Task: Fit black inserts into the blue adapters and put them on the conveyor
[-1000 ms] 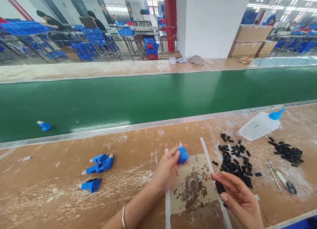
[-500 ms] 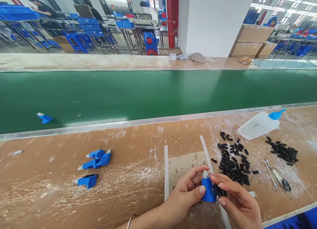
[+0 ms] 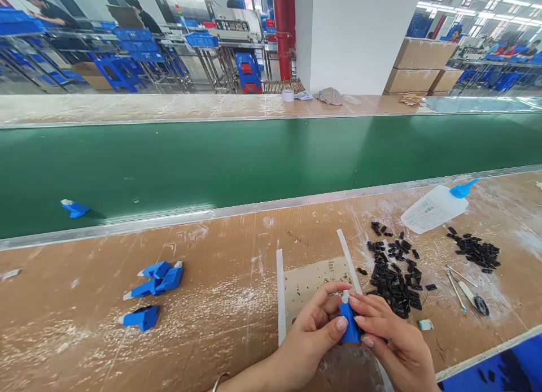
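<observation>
My left hand (image 3: 308, 335) grips a small blue plastic housing (image 3: 349, 325) with a whitish tip pointing up, thumb on its near side. My right hand (image 3: 392, 331) is closed against the housing's right side, and its fingers mostly cover a black plastic part there. Both hands are over a piece of brown cardboard (image 3: 305, 284) flanked by white tape strips. Just beyond my right hand is a pile of small black plastic pieces (image 3: 392, 282). Several similar blue housings (image 3: 169, 280) lie to the left on the table.
A green conveyor belt (image 3: 220, 155) runs across behind the table, carrying one blue housing (image 3: 75, 209). To the right are a white squeeze bottle (image 3: 434, 208), a second black pile (image 3: 476, 251), cotton swabs (image 3: 457, 290) and a blue bin (image 3: 508, 364). People sit at distant benches.
My right fingers have closed in on the housing's right side, covering most of the black part that showed before. The view has shifted slightly; the housings on the table lie as before.
</observation>
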A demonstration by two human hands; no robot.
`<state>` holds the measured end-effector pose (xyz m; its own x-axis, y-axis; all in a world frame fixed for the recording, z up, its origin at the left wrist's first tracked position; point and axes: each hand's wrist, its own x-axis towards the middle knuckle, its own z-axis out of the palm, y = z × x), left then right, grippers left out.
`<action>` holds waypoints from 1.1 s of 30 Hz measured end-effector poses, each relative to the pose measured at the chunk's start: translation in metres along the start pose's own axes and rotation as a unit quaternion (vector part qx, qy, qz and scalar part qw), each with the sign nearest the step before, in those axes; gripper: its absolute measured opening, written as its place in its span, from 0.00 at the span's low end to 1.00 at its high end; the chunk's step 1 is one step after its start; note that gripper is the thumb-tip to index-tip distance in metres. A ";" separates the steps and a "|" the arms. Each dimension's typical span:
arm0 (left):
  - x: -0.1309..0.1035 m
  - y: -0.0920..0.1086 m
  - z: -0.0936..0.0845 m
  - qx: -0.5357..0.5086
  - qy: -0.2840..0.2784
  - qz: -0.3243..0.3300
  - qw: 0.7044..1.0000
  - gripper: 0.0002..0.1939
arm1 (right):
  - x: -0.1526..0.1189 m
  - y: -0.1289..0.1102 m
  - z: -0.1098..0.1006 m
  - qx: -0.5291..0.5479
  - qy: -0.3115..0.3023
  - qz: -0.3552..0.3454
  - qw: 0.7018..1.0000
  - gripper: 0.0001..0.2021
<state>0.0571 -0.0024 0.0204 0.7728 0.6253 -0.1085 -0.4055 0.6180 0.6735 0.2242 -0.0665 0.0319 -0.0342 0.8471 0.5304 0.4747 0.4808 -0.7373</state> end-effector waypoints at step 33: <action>-0.036 0.102 -0.144 0.754 0.573 0.074 0.311 0.25 | 0.041 0.133 -0.042 -0.389 -0.129 0.060 0.910 0.11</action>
<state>-0.0820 0.1065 -0.0123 -0.2329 0.8872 0.3983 0.9640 0.1565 0.2151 0.3230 0.0229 -0.0264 -0.0980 0.9562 0.2760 0.9642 0.1599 -0.2117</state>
